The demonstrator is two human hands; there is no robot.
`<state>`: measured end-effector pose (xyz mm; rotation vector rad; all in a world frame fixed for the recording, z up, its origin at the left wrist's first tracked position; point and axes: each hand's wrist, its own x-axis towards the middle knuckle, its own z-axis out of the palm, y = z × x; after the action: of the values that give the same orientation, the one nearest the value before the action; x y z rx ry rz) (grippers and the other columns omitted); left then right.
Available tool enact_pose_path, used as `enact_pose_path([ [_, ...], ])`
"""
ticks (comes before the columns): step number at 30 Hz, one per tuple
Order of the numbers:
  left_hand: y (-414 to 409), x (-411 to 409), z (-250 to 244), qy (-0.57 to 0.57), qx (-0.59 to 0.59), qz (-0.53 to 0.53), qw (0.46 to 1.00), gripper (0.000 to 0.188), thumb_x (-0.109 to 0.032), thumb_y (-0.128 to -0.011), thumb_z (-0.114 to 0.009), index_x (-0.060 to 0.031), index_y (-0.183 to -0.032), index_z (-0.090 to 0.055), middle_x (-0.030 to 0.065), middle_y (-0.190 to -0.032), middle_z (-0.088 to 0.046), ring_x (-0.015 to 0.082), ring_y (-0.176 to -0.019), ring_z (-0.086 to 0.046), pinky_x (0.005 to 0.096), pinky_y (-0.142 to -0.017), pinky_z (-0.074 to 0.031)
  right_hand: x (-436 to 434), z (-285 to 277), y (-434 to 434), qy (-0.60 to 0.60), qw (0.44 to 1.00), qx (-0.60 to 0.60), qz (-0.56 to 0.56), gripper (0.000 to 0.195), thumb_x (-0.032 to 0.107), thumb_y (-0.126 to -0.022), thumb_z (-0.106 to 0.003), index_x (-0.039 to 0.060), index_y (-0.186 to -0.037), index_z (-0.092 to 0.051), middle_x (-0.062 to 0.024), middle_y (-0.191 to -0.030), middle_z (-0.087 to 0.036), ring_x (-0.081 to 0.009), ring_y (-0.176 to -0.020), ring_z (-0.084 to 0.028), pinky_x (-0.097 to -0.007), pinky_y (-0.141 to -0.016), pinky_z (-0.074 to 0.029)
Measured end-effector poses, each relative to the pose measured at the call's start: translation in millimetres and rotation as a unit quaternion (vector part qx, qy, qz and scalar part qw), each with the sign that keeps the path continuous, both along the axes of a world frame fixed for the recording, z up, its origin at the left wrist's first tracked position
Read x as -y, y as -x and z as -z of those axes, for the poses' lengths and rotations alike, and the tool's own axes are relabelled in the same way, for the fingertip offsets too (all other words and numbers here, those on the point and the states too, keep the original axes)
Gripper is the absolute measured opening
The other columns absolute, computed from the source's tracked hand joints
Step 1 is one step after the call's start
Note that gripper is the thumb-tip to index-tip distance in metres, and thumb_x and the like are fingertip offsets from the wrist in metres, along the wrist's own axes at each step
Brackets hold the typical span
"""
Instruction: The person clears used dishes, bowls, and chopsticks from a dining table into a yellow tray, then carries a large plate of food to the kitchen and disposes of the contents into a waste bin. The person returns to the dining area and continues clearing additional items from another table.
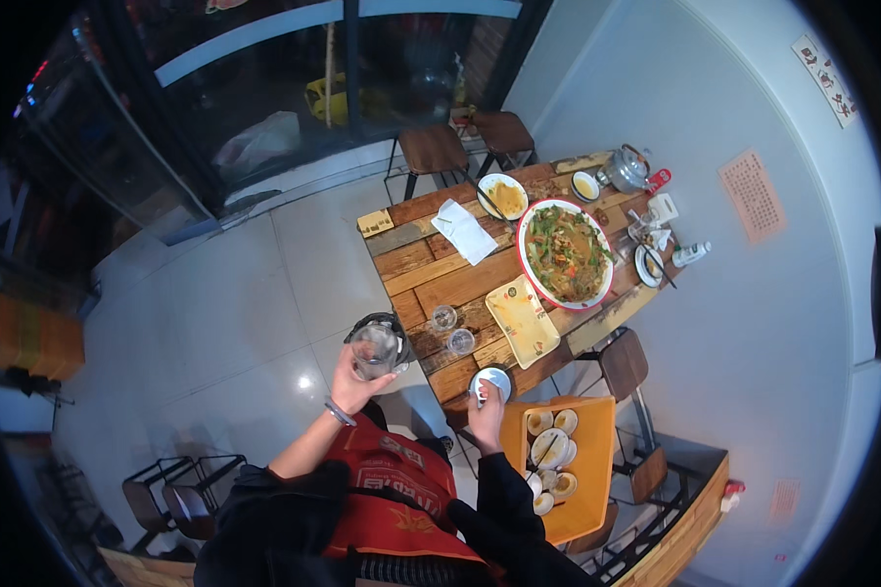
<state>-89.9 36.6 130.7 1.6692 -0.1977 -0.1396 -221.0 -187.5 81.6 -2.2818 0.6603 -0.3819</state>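
Observation:
Over a black-lined bin (405,343) beside the table, my left hand (354,381) grips a clear cup (374,345). My right hand (487,417) has its fingers on the near side of a small white bowl (491,378) at the table's near corner. Just beyond that bowl are two small clear cups (444,317) and a yellow rectangular plate (517,323) with food traces. Farther back, a large red-rimmed bowl (520,257) holds leftover greens and broth. To its left lie a crumpled white napkin (464,231) and a white plate (487,185) with sauce and chopsticks.
An orange crate (593,473) of used bowls and chopsticks stands right of my right arm. The wood-plank table (448,282) also bears a metal kettle (626,170), a sauce bowl (586,187) and a white bottle (691,254). Stools (432,150) surround it; a wall borders the right.

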Motion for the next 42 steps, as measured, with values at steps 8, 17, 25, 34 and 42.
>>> enact_pose_path([
  [8,-69,-37,2,-0.039,-0.063,0.097,0.993,0.052,-0.012,-0.053,-0.079,-0.0026,-0.096,-0.051,0.0051,-0.085,-0.049,0.0144,-0.08,-0.049,0.0269,-0.073,-0.041,-64,-6,-57,-0.08,0.996,0.041,0.012,0.029,0.0,-0.075,-0.054,0.0031,-0.103,-0.05,-0.0106,-0.079,-0.054,-0.0188,-0.065,-0.055,-0.0268,-0.057,-0.045],
  [17,-93,-22,4,-0.027,-0.092,0.124,0.988,0.053,-0.012,-0.054,-0.079,0.0002,-0.097,-0.05,0.0057,-0.085,-0.052,0.0132,-0.079,-0.051,0.0249,-0.073,-0.043,-82,5,-103,-0.156,0.988,-0.017,0.004,0.042,0.001,-0.074,-0.056,0.0076,-0.112,-0.039,-0.0067,-0.074,-0.058,-0.0179,-0.057,-0.057,-0.0285,-0.05,-0.044],
  [25,-221,-42,11,-0.04,-0.109,0.131,0.985,0.051,-0.008,-0.057,-0.077,0.0007,-0.099,-0.049,0.0049,-0.09,-0.051,0.0117,-0.083,-0.05,0.0247,-0.072,-0.045,-124,9,-233,-0.193,0.981,-0.015,0.0,0.041,0.003,-0.076,-0.054,0.0064,-0.113,-0.04,-0.0079,-0.074,-0.057,-0.0172,-0.059,-0.057,-0.0282,-0.052,-0.045],
  [34,-447,-133,12,-0.083,-0.158,0.155,0.972,0.057,-0.007,-0.054,-0.077,-0.0035,-0.103,-0.047,0.0075,-0.095,-0.05,0.0162,-0.087,-0.05,0.0302,-0.076,-0.043,-205,6,-453,-0.292,0.955,0.023,0.045,0.029,0.006,-0.077,-0.055,0.0032,-0.106,-0.049,-0.011,-0.078,-0.059,-0.0186,-0.071,-0.059,-0.0283,-0.063,-0.048],
  [42,-545,-96,10,-0.135,-0.09,0.214,0.963,0.056,-0.009,-0.055,-0.077,-0.0039,-0.104,-0.05,0.0076,-0.094,-0.052,0.0173,-0.088,-0.051,0.0303,-0.077,-0.043,-125,36,-514,-0.381,0.896,-0.008,0.229,0.026,0.01,-0.081,-0.052,-0.0008,-0.105,-0.05,-0.0068,-0.081,-0.059,-0.0147,-0.072,-0.058,-0.0245,-0.066,-0.046],
])
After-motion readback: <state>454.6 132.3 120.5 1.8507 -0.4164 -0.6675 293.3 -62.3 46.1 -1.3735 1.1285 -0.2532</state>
